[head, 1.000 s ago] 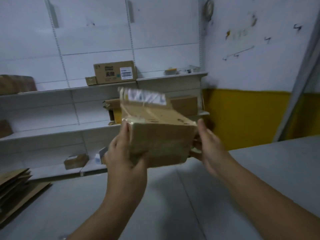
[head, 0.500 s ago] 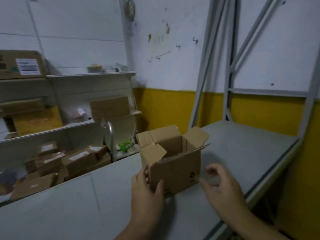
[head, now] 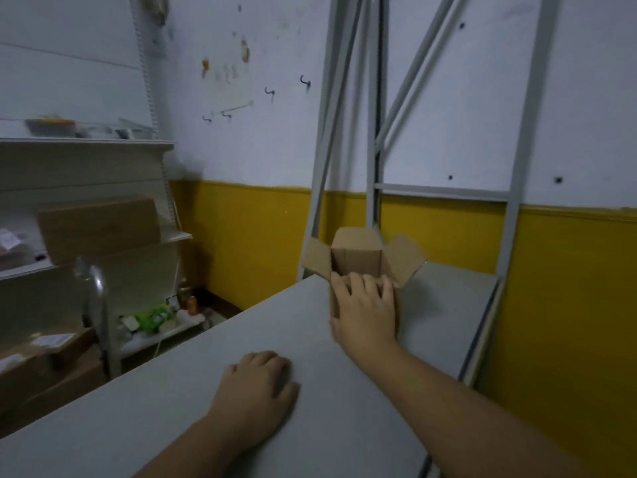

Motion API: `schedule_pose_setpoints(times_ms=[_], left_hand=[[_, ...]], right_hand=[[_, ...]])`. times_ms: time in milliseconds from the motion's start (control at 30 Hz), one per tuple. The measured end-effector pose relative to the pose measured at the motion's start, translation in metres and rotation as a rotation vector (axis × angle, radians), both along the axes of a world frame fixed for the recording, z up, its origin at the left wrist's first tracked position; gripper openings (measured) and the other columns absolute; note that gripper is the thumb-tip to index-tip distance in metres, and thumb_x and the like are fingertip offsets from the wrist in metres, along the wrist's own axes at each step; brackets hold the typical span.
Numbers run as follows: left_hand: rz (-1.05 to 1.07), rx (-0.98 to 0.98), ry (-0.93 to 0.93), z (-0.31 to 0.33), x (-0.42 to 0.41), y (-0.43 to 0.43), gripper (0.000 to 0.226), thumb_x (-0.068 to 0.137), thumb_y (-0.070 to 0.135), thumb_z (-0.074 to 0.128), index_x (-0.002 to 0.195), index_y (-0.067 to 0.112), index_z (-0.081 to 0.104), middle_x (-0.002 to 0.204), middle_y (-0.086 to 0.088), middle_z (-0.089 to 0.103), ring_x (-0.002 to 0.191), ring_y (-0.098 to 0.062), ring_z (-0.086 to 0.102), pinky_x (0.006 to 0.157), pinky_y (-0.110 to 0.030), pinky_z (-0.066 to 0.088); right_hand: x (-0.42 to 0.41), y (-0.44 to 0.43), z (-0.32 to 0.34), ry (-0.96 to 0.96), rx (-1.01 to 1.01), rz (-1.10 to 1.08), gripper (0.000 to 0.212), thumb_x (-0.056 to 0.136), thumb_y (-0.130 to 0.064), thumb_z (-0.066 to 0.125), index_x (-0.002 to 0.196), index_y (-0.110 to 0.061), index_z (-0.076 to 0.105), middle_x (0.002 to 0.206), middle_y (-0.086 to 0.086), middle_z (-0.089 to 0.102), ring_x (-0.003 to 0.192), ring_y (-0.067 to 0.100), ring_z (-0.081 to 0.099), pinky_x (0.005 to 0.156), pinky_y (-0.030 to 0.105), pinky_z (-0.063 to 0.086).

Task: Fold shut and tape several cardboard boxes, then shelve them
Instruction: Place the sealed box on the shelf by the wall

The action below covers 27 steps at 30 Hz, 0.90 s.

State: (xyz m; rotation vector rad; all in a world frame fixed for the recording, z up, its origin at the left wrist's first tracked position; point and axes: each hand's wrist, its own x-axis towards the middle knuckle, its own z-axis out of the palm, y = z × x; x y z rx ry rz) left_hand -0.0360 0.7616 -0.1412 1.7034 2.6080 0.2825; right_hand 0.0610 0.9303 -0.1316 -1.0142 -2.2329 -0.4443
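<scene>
- Cardboard box (head: 358, 257): stands upright near the far end of the grey table (head: 172, 426) with its top open and three flaps splayed outward. Judged not yet folded or taped.
- Right hand (head: 365, 312): the palm lies against the box's near wall, fingers extended to the rim and enclosing nothing. It is probably steadying the box for folding.
- Near flap: hidden beneath that hand, and the box's floor cannot be seen.
- Left hand (head: 256, 388): rests palm down on the table, fingers relaxed and empty. It probably braces the long reach.
- Metal frame (head: 374, 132): stands just behind the box and is cut off above.
- Shelves (head: 86, 144): at left, they carry blurred cartons with illegible labels.
</scene>
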Motion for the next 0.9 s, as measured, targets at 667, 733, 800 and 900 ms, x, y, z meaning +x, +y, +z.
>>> schedule_pose_setpoints(times_ms=[667, 733, 800, 900], left_hand=[[0.02, 0.242, 0.162, -0.024, -0.025, 0.068, 0.028, 0.091, 0.051, 0.025, 0.113, 0.037, 0.033, 0.119, 0.014, 0.038, 0.113, -0.01, 0.034, 0.085, -0.025, 0.03], [0.018, 0.234, 0.171, -0.023, -0.023, 0.068, 0.027, 0.092, 0.049, 0.028, 0.115, 0.037, 0.033, 0.12, 0.014, 0.038, 0.115, -0.01, 0.034, 0.085, -0.025, 0.03], [0.016, 0.235, 0.162, -0.022, -0.023, 0.067, 0.027, 0.092, 0.05, 0.028, 0.115, 0.037, 0.034, 0.12, 0.015, 0.038, 0.114, -0.009, 0.034, 0.085, -0.025, 0.03], [0.017, 0.241, 0.149, -0.022, -0.025, 0.069, 0.034, 0.088, 0.053, 0.022, 0.114, 0.036, 0.035, 0.119, 0.015, 0.039, 0.113, -0.009, 0.035, 0.088, -0.024, 0.033]], right_hand=[[-0.064, 0.219, -0.01, 0.049, 0.216, 0.075, 0.043, 0.063, -0.001, 0.07, 0.105, -0.004, 0.062, 0.121, 0.021, 0.057, 0.114, 0.037, 0.052, 0.095, 0.047, 0.04], [-0.065, 0.223, 0.002, -0.032, 0.138, -0.025, 0.057, 0.076, -0.006, 0.063, 0.131, -0.008, 0.047, 0.145, 0.016, 0.038, 0.136, 0.032, 0.031, 0.111, 0.048, 0.023], [-0.063, 0.231, 0.02, -0.015, -0.042, -0.158, 0.057, 0.087, -0.01, 0.049, 0.141, -0.011, 0.031, 0.152, 0.011, 0.027, 0.142, 0.027, 0.019, 0.115, 0.049, 0.011], [-0.06, 0.238, 0.03, -0.044, -0.223, -0.211, 0.041, 0.087, -0.013, 0.047, 0.127, -0.014, 0.038, 0.133, 0.012, 0.044, 0.126, 0.03, 0.037, 0.103, 0.052, 0.03]])
